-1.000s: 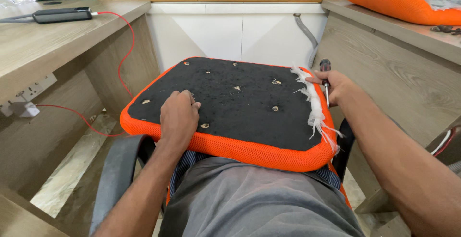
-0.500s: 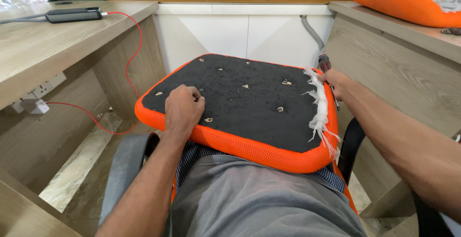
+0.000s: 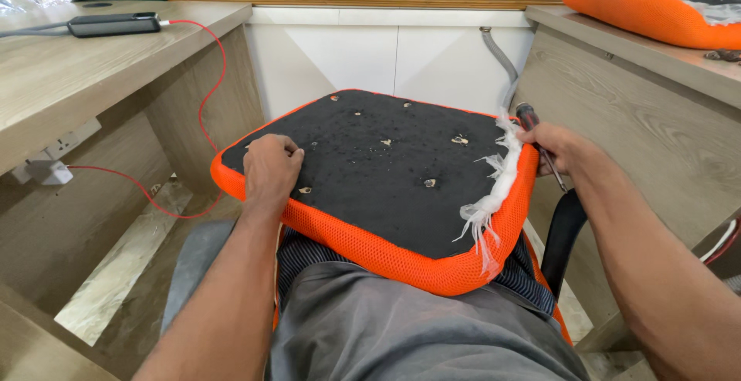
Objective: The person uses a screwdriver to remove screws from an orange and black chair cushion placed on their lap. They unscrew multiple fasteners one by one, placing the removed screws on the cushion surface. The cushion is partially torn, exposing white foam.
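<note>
Here, an orange mesh seat cushion lies upside down across the person's lap, its black underside facing up with white fabric shreds hanging off the edge at 3 o'clock. The left hand sits at 9 o'clock on the cushion, fingers curled into a loose fist pressing on the black fabric (holding nothing). The right hand at 3 o'clock is closed around a screwdriver, beside the frayed edge.
</note>
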